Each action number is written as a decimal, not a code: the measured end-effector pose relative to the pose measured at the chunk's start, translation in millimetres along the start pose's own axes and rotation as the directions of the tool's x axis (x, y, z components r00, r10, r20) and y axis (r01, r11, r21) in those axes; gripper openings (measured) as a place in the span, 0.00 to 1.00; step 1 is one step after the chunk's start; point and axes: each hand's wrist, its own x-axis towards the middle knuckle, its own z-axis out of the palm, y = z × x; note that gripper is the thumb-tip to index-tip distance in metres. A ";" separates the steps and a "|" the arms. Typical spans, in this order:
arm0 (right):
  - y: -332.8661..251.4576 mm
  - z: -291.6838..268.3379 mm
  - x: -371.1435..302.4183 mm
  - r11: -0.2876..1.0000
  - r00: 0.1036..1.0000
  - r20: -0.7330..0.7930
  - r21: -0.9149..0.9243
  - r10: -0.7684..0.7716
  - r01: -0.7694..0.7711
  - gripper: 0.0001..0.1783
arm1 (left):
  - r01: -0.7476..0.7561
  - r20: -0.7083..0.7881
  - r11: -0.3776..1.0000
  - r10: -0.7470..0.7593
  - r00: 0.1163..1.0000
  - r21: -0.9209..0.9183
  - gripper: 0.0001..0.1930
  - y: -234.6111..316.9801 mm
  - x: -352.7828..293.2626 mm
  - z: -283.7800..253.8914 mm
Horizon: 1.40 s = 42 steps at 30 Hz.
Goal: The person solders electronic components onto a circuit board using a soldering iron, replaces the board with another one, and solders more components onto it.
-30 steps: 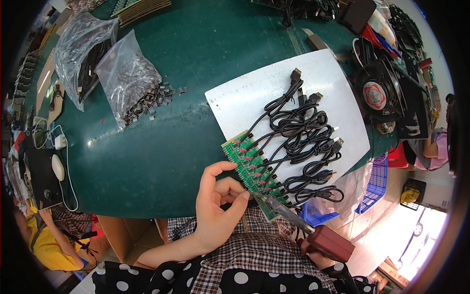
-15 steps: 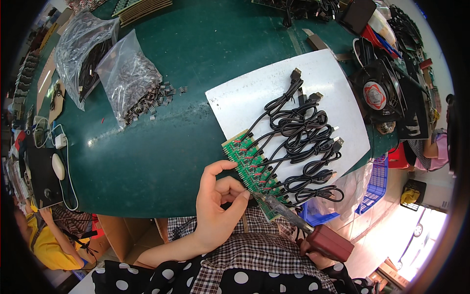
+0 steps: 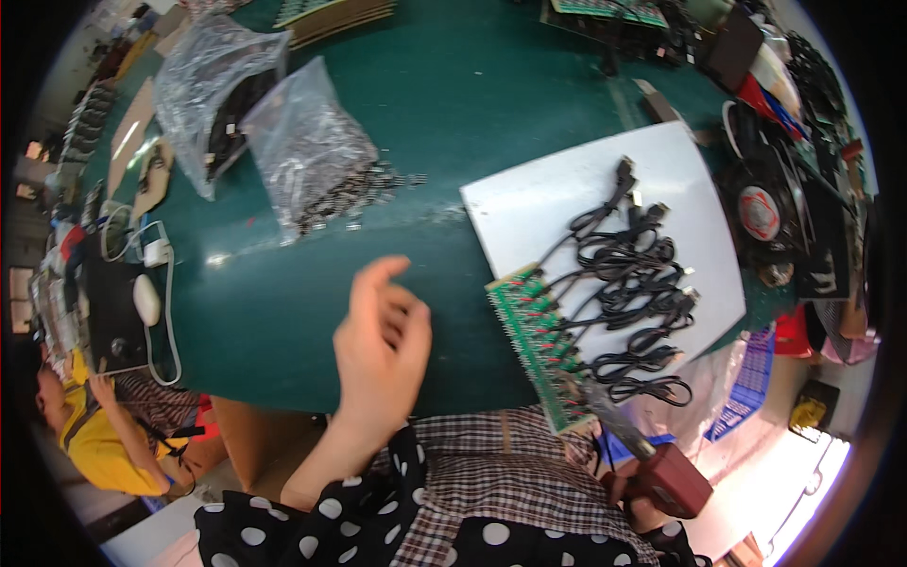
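Observation:
A green circuit board panel [image 3: 524, 331] lies at the near left corner of a white sheet [image 3: 529, 203], its near end reaching past the table edge. Black USB cables [image 3: 624, 260], bundled in loops, run from it across the sheet. My right hand [image 3: 642, 508] grips the soldering iron [image 3: 673, 480] by its boxy dark-red handle; the iron's tip end is by the panel's near end. Over the green table, left of the panel, my left hand [image 3: 378, 345] is raised with the index finger stretched and the others loosely bent. I see nothing in it.
Small metal-pinned connectors [image 3: 350, 194] spill from a clear plastic bag [image 3: 312, 142] beyond my left hand. Another bag [image 3: 203, 94] holds black cables. A fan [image 3: 759, 213] stands right of the sheet. At far left, a person in yellow [image 3: 109, 444] sits near a white mouse-shaped device [image 3: 145, 300].
My left hand has drawn away from the panel's edge, leftward and up. The whole view has shifted, so table items appear farther right. My right hand still holds the soldering iron.

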 end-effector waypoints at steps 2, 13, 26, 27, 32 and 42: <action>-1.7 1.8 -3.3 1.000 0.999 0.043 0.026 -0.004 0.003 0.28 | -0.074 -0.127 0.951 0.117 0.985 0.300 0.18 -11.2 25.3 -28.9; 8.0 -10.7 -3.0 1.000 0.998 0.048 -0.001 -0.028 0.028 0.33 | -0.110 -0.057 0.874 0.155 0.986 0.474 0.05 -18.0 72.4 -56.6; 0.5 -4.6 -0.5 1.000 0.999 0.034 -0.031 0.001 0.000 0.28 | -0.240 0.071 0.831 0.237 0.969 0.501 0.05 0.1 42.6 -38.4; 2.7 -10.4 -4.7 0.997 0.994 0.081 -0.044 0.073 -0.070 0.27 | -0.099 0.172 0.972 0.062 0.983 0.212 0.05 3.3 32.1 -31.6; 5.5 -18.9 -4.8 0.999 0.990 0.134 -0.023 0.048 -0.046 0.25 | 0.444 0.537 0.813 -0.199 0.820 -0.376 0.07 23.9 -42.3 13.2; 2.1 -17.4 -5.8 0.987 0.974 0.170 0.031 0.152 -0.160 0.24 | 0.430 0.453 0.716 -0.177 0.874 -0.550 0.13 15.9 -49.8 38.6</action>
